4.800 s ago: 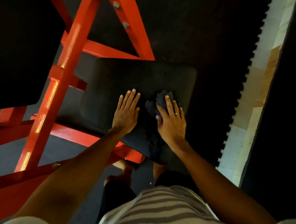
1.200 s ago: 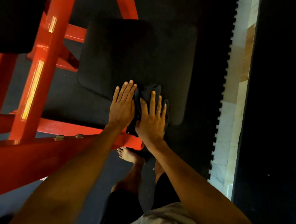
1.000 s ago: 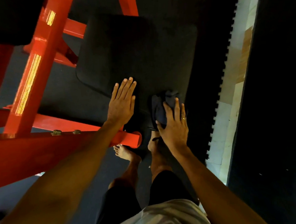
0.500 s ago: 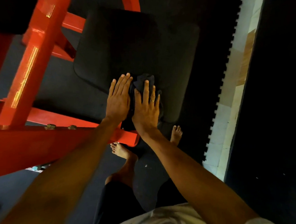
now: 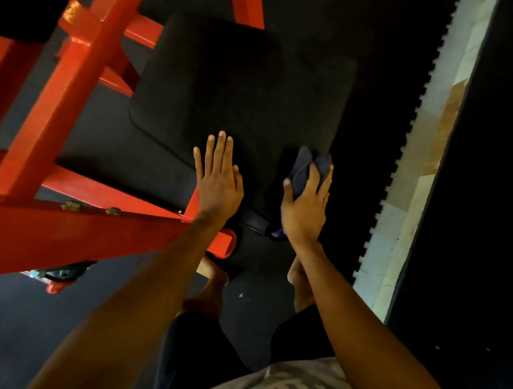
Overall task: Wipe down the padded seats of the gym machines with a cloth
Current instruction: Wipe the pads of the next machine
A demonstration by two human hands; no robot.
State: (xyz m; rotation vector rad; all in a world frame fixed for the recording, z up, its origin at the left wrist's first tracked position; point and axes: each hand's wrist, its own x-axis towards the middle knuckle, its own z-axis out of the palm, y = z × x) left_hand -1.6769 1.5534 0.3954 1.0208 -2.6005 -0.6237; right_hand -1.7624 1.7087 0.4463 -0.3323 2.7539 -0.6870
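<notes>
**Cloth** (image 5: 306, 168): dark navy and crumpled into a loose bunch, with its folds sticking out past the fingertips that cover it. It lies on the near right corner of the padded seat (image 5: 237, 85).

**Grip:** the right hand (image 5: 305, 205) holds the cloth from above. The fingers are bent over the bunch, the thumb sits on its left flank, and the hand presses it onto the pad.

**Seat:** a matte black, roughly rectangular pad with rounded corners. It spreads ahead of the grip and to its left.

**Left of the grip:** the left hand (image 5: 219, 181) lies flat on the seat's near edge, clearly apart from the cloth. Its fingers are straight and close together, and it holds nothing.

**Further left:** the red frame (image 5: 52, 115) of the machine is made of painted steel beams. One beam runs under the left wrist and carries bolts.

**Right of the grip:** a black floor mat (image 5: 376, 69) ends in a toothed edge. Beyond it is a pale tile strip (image 5: 419, 156).

**Behind the grip, toward the camera:** bare feet (image 5: 212, 274) stand on the dark floor. Dark shorts (image 5: 198, 346) and a striped shirt (image 5: 289, 383) are nearest the lens.
</notes>
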